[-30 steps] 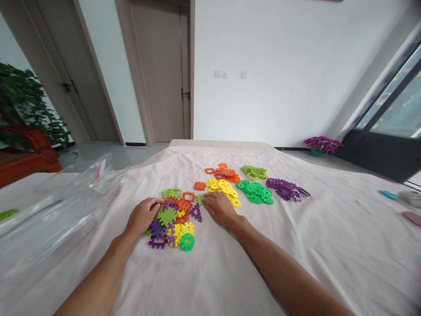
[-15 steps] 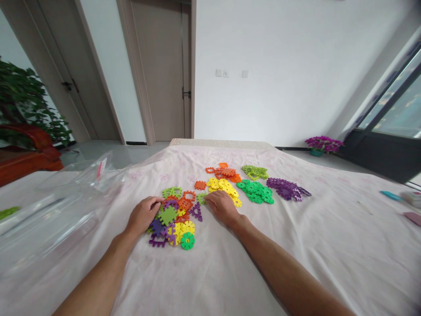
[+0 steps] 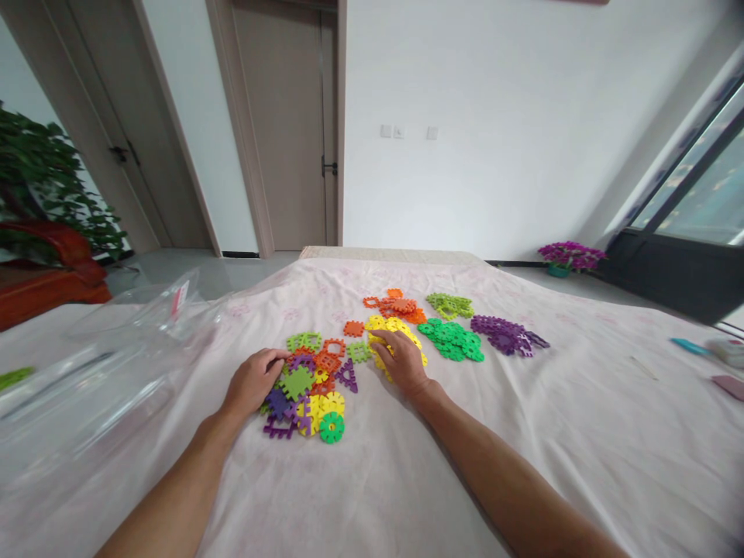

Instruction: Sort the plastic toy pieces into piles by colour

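My left hand [image 3: 254, 380] rests at the left edge of a mixed pile of plastic interlocking pieces, its fingertips touching the pile and nothing visibly held. On top lies a light green square piece [image 3: 297, 382]; a green notched disc [image 3: 332, 427] is at the near side. My right hand [image 3: 402, 360] hovers over the yellow disc pile [image 3: 380, 322], hiding part of it. Its fingers are apart and empty, pointing left toward a lone orange square piece [image 3: 354, 328]. A light green square frame [image 3: 359, 352] and a purple triangle piece [image 3: 347, 375] lie between my hands.
Behind my right hand are piles of orange pieces [image 3: 403, 305], light green pieces [image 3: 449, 304], green discs [image 3: 452, 339] and purple pieces [image 3: 504, 335]. Clear plastic packaging [image 3: 116, 372] covers the left side. A blue object [image 3: 690, 346] lies far right on the cloth [image 3: 372, 496].
My right hand has lifted off the light green square frame, leaving it on the cloth, and moved slightly away and up over the yellow discs, fingers spreading. My left hand stays put.
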Available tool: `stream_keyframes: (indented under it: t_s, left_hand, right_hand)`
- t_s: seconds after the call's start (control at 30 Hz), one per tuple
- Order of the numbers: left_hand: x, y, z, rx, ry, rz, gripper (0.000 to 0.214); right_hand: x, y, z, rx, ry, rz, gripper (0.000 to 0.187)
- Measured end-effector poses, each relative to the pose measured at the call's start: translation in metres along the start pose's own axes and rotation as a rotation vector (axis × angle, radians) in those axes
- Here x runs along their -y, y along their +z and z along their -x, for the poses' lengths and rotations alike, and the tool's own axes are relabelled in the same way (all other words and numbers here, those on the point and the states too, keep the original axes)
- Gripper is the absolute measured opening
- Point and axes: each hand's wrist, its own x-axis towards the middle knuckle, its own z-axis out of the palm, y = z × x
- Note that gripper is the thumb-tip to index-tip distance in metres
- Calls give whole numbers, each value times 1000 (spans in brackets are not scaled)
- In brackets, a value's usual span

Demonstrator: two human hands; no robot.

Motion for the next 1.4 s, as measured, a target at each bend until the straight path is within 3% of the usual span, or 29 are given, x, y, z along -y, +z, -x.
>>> stream_keyframes:
  t_s: [0.17,0.37,0.7,0.77,0.93,1.03,1.4]
  left_hand:
    - [-1,0,1,6,-3,-1,32]
    - [-3,-1,1,-4,-14,2,31]
    - [-1,0,0,-6,1,-2,32]
    - [0,1,0,-2,-1,-2,32]
    - [3,2,-1,-1,4,3,32]
    - [3,2,-1,-3,7,5,32]
    - [1,1,0,-6,3,5,32]
  right_hand:
    - [-3,4,0,-32,74,-152,28]
    - [-8,3,-2,-97,74,-172,32]
    - [-8,-14,-4,-145,43,188,25]
    - [-3,-15,-4,-108,-11,207,26]
    - [11,-11,1,163,-189,183,18]
    - [17,-8,2,255,-227,205,17]
    - [17,-6,-1,294,-224,272,16]
